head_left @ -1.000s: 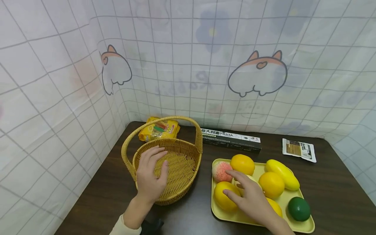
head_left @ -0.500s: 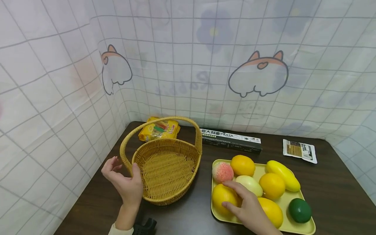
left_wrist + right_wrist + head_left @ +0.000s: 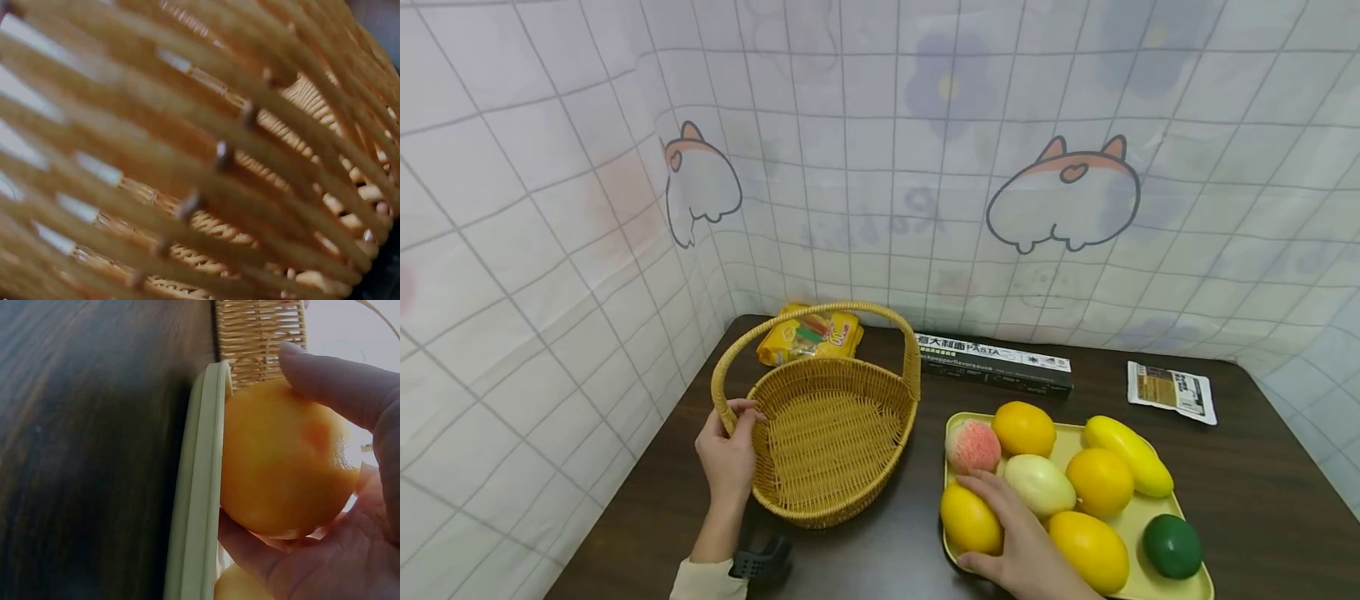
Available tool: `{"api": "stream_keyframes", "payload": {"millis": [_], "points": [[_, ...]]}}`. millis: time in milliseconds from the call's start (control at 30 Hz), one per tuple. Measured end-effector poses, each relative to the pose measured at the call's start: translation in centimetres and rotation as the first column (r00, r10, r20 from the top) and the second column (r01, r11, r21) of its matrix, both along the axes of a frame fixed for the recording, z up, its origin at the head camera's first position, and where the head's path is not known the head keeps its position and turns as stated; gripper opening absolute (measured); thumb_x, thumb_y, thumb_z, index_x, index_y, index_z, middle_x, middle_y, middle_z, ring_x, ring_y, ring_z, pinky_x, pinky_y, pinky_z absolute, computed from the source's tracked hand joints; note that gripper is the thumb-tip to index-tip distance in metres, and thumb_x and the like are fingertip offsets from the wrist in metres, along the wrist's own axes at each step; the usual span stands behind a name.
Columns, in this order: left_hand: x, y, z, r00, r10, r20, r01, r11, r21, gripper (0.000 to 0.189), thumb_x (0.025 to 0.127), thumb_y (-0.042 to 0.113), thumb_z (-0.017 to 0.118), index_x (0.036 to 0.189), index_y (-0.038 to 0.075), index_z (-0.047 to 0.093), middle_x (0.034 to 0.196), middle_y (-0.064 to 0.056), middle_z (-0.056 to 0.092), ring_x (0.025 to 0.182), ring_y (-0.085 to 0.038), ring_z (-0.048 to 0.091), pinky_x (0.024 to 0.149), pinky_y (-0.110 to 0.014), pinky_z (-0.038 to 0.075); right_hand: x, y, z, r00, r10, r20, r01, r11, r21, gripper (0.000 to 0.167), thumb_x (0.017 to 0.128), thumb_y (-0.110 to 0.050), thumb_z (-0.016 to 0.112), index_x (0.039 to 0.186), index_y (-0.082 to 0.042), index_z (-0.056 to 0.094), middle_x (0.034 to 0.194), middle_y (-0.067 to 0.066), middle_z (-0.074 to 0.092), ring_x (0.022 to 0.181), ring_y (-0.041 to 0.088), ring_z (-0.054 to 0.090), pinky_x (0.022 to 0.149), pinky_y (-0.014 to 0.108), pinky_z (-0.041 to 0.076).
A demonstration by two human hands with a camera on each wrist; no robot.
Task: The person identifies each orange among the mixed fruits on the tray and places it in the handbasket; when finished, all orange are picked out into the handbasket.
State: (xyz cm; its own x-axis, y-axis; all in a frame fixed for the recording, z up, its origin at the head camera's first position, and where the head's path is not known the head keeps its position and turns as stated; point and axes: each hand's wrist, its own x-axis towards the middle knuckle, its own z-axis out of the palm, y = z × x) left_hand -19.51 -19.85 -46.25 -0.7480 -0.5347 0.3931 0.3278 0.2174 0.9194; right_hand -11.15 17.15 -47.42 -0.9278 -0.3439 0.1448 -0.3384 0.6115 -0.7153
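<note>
from where i sit, the clearest change is on the left: half a second ago the left hand [image 3: 727,450] was spread beside the basket [image 3: 831,450], and now its fingers and thumb pinch the side where the handle [image 3: 842,306] meets the rim. the left wrist view gives me mostly blurred weave, so i can't judge how firm that pinch is. the right hand [image 3: 1026,542], which hovered over the tray [image 3: 1133,533] a second ago, now grasps the yellow fruit [image 3: 970,518] in the near left corner, thumb on one side and fingers on the other. i can't tell whether the fruit is lifted, but it sits right by the tray rim, near the peach [image 3: 973,446]. to me this reads as one hand steadying the basket while the other secures the fruit. the basket has nothing in it.
</note>
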Motion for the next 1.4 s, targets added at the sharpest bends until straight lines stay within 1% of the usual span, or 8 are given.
{"api": "stream_keyframes", "payload": {"millis": [100,233,333,433,600,800,1033,1400], "points": [[0.7,0.4,0.7,0.999,-0.016,-0.045,0.015,1.0,-0.01,0.011,0.091,-0.003,0.063,0.098,-0.01,0.067,0.078,-0.018,0.068,0.071,-0.011,0.064,0.063,-0.018,0.044,0.0,-0.2,-0.2,0.998,0.008,-0.055,-0.006,1.0,0.025,0.087,0.067,-0.031,0.089,0.142,-0.021,0.047,0.146,-0.001,0.045,0.129,0.02,0.045,0.102,0.054,0.04],[1.4,0.6,1.1,0.998,-0.033,-0.054,0.032,0.999,-0.02,0.014,0.091,-0.002,0.063,0.101,-0.013,0.065,0.083,-0.022,0.069,0.077,-0.016,0.066,0.066,-0.016,0.046,-0.1,-0.5,-0.6,0.993,-0.01,-0.116,0.015,0.999,0.042,0.091,0.064,-0.023,0.091,0.143,-0.017,0.047,0.143,-0.009,0.046,0.127,0.015,0.047,0.102,0.046,0.043],[1.2,0.3,0.1,0.998,-0.054,-0.025,0.055,0.998,0.025,0.016,0.092,0.0,0.063,0.104,-0.01,0.067,0.094,-0.025,0.069,0.087,-0.016,0.065,0.073,-0.016,0.048,-0.1,-0.6,-0.7,0.996,-0.044,-0.084,0.047,0.998,0.036,0.092,0.063,-0.022,0.091,0.144,-0.02,0.046,0.141,-0.015,0.046,0.125,0.01,0.047,0.102,0.042,0.043],[0.8,-0.1,-1.1,0.996,-0.084,-0.006,0.085,0.995,0.053,0.016,0.093,0.0,0.062,0.106,-0.008,0.066,0.11,-0.025,0.066,0.103,-0.018,0.061,0.082,-0.016,0.046,-0.1,-0.7,-0.4,0.997,-0.08,0.01,0.08,0.997,0.007,0.09,0.065,-0.025,0.089,0.144,-0.024,0.046,0.14,-0.018,0.045,0.125,0.009,0.046,0.103,0.046,0.041],[0.5,-0.2,-1.9,0.99,-0.133,-0.045,0.135,0.99,0.042,0.01,0.092,-0.004,0.061,0.096,-0.012,0.058,0.12,-0.025,0.063,0.121,-0.026,0.054,0.093,-0.016,0.043,0.0,-1.0,0.6,0.981,-0.131,0.144,0.141,0.988,-0.06,0.085,0.068,-0.028,0.086,0.143,-0.03,0.045,0.14,-0.016,0.046,0.119,0.012,0.047,0.101,0.047,0.039],[0.5,0.0,-2.0,0.985,-0.156,-0.078,0.159,0.987,0.037,0.012,0.091,-0.004,0.062,0.091,-0.013,0.053,0.113,-0.027,0.064,0.123,-0.031,0.052,0.098,-0.018,0.04,-0.2,-1.6,1.8,0.986,-0.163,0.047,0.168,0.975,-0.149,0.08,0.07,-0.023,0.086,0.14,-0.027,0.047,0.128,-0.012,0.055,0.101,0.012,0.054,0.088,0.035,0.046],[0.5,0.0,-2.4,0.985,-0.157,-0.069,0.159,0.987,0.025,0.01,0.09,-0.007,0.061,0.089,-0.012,0.053,0.11,-0.026,0.063,0.122,-0.032,0.05,0.098,-0.017,0.037,-1.0,-3.2,2.6,0.993,-0.108,0.049,0.117,0.95,-0.291,0.076,0.074,-0.025,0.084,0.138,-0.037,0.045,0.134,-0.01,0.054,0.104,0.015,0.056,0.088,0.033,0.047],[0.3,-0.1,-2.6,0.977,-0.169,-0.133,0.173,0.985,0.016,0.006,0.089,-0.009,0.061,0.09,-0.012,0.056,0.11,-0.03,0.061,0.121,-0.034,0.049,0.099,-0.018,0.039,-3.0,-6.2,3.6,0.995,0.009,0.097,0.038,0.883,-0.468,0.072,0.081,-0.02,0.079,0.141,-0.032,0.044,0.135,0.002,0.052,0.107,0.026,0.056,0.085,0.035,0.05]]}}
